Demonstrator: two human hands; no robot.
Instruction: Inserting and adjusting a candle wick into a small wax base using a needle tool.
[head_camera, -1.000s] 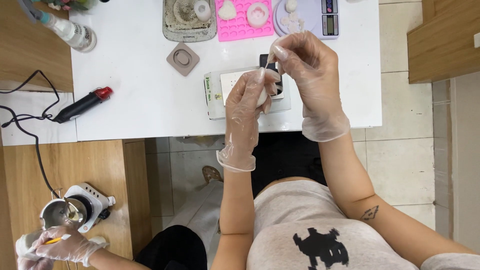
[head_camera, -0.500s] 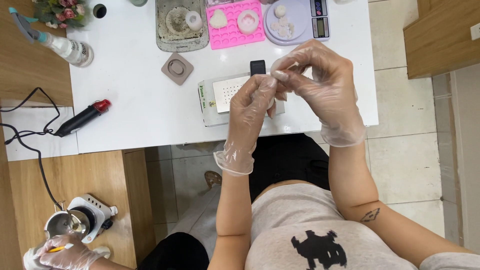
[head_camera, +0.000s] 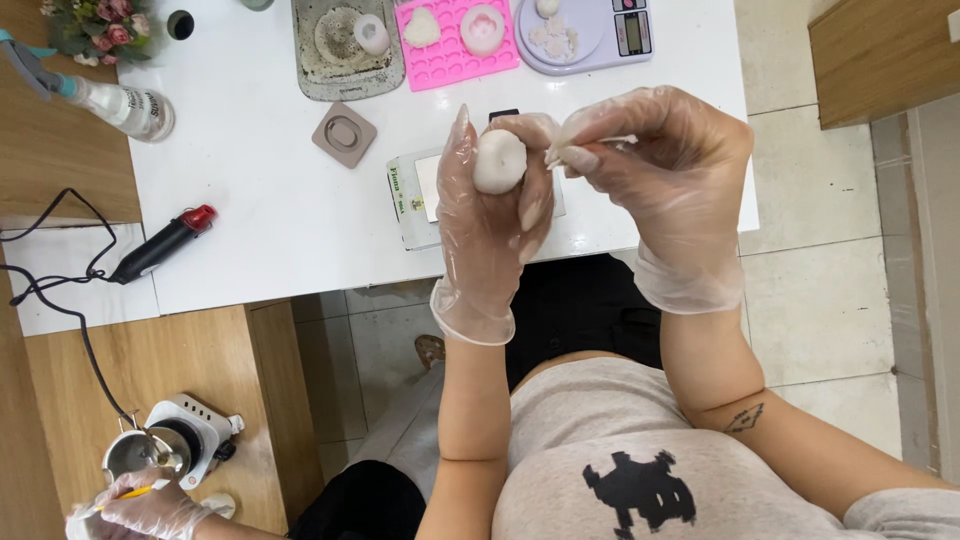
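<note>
My left hand (head_camera: 490, 215), in a clear plastic glove, grips a small round white lump (head_camera: 498, 160) between thumb and fingers. My right hand (head_camera: 665, 175), also gloved, is bunched beside it, its fingertips pinching a thin white strip (head_camera: 570, 152) right next to the lump. Both hands hover over the white table's (head_camera: 280, 220) near edge, above a flat white box (head_camera: 415, 190).
On the table lie a pink mould (head_camera: 455, 40), a grey tray (head_camera: 345, 45), a lilac kitchen scale (head_camera: 590, 30), a small square mould (head_camera: 343, 133), a red-tipped black tool (head_camera: 160, 245), a spray bottle (head_camera: 115, 100). Another person's gloved hand (head_camera: 140, 510) works at a metal pot (head_camera: 140, 455) on a small hotplate, lower left.
Both hands have come nearer to the camera and lower. The white lump now shows in my left hand, with my right fingertips pinching beside it. The other person's hand has moved a little.
</note>
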